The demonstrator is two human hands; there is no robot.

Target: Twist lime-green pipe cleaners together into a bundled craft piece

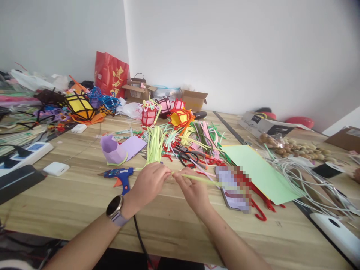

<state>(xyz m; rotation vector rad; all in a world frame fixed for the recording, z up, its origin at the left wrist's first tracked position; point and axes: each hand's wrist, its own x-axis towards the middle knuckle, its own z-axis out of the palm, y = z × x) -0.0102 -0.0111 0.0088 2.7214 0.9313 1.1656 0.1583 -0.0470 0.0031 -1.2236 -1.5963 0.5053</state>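
Close together above the near part of the table, my left hand (pixel 149 183) and my right hand (pixel 194 191) both pinch a pale yellow-green pipe cleaner (pixel 204 180). One end of it runs off to the right, over a phone (pixel 229 189); what lies inside the fingers is hidden. A blue glue gun (pixel 119 174) rests just left of my left hand. Behind it stands a purple paper cup shape (pixel 113 150) with a yellow-green lower edge, beside a purple folded paper (pixel 133 146). Directly beyond my hands lies a bundle of lime-green pipe cleaners (pixel 155 144).
Scissors (pixel 188 154) and loose coloured stems lie mid-table. Small lanterns (pixel 180 118) stand behind them. Green paper (pixel 260 170), white cables (pixel 295 183) and a cardboard box (pixel 258 123) are at right. A power strip (pixel 36 153) and white adapter (pixel 56 168) sit left.
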